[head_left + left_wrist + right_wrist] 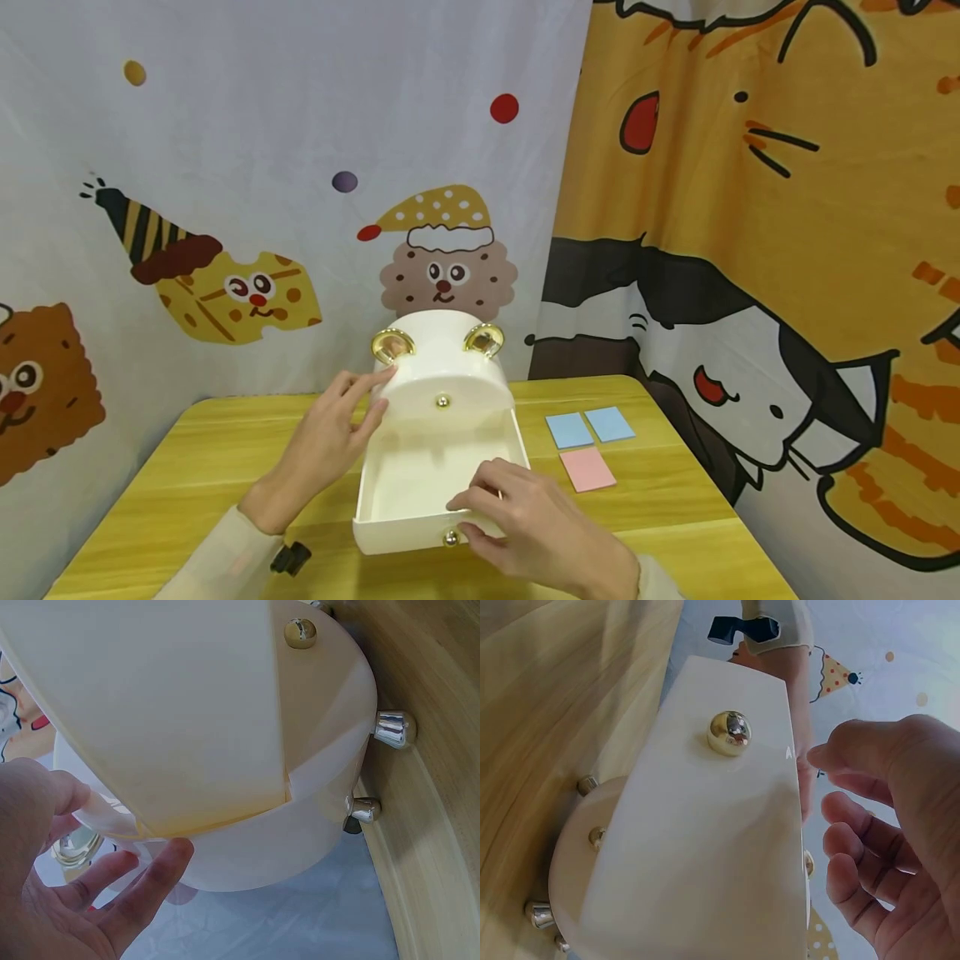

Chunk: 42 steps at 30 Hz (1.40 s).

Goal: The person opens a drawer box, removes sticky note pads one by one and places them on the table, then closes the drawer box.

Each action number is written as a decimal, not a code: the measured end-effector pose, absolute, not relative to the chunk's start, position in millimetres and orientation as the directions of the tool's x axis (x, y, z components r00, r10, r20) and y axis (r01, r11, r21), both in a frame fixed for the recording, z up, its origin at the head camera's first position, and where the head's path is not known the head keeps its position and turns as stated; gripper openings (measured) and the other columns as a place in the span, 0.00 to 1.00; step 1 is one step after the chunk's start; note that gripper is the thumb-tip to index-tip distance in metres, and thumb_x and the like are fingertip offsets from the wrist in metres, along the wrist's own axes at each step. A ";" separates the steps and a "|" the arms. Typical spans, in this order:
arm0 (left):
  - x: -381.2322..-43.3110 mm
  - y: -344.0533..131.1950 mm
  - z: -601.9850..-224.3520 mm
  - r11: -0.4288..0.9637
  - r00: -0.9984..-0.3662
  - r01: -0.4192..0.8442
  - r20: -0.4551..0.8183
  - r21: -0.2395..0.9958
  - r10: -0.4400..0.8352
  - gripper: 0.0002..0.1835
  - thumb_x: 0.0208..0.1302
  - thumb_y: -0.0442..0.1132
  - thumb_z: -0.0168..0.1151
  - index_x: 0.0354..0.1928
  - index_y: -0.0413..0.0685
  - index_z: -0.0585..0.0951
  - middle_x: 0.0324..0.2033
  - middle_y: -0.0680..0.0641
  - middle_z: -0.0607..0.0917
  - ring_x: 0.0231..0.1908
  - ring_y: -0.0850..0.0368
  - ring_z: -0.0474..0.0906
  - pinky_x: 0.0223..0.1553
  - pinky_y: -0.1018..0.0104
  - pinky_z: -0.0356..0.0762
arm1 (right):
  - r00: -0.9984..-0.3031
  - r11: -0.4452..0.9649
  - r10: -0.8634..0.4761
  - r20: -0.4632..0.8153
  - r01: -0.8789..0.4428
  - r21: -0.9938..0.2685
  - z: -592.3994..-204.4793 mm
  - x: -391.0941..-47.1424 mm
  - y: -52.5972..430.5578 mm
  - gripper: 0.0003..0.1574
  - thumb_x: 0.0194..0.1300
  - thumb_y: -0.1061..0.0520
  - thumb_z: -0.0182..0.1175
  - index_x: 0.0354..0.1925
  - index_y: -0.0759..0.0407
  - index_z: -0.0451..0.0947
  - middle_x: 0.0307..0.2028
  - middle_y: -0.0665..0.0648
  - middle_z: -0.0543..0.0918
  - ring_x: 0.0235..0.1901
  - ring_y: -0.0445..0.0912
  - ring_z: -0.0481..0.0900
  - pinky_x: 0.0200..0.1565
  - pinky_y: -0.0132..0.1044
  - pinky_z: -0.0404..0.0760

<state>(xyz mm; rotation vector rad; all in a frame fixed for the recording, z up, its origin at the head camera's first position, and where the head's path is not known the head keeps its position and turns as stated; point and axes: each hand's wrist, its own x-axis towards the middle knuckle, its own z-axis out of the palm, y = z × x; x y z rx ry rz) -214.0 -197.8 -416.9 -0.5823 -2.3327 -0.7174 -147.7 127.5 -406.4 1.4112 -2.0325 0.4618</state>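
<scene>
A glossy white storage box [442,354] with two gold, ear-like rings stands on the table. Its lower drawer [366,479] is pulled out towards me, a gold knob [729,733] on its front. My left hand [322,450] rests its fingertips against the box's left side below the gold ear; in the left wrist view, one fingertip [178,851] lies along the edge by the drawer. Over the drawer's front rim, my right hand [536,521] hovers with loosely bent fingers. The right wrist view shows nothing between its thumb and fingers.
Two blue sticky-note pads [568,430] and a pink one [587,469] lie to the right of the box. Short metallic feet [395,729] hold the box off the wooden table [660,467]. Cartoon-printed curtains [247,125] hang behind.
</scene>
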 end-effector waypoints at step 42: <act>-214.0 -198.3 -418.7 0.749 -0.715 0.557 0.666 0.359 0.213 0.27 0.85 0.35 0.71 0.80 0.56 0.84 0.50 0.43 0.86 0.29 0.68 0.68 0.27 0.72 0.76 | -0.304 0.352 -0.819 0.487 -0.936 0.007 -426.4 -140.1 124.5 0.16 0.74 0.55 0.83 0.53 0.45 0.87 0.35 0.36 0.90 0.23 0.26 0.72 0.33 0.11 0.68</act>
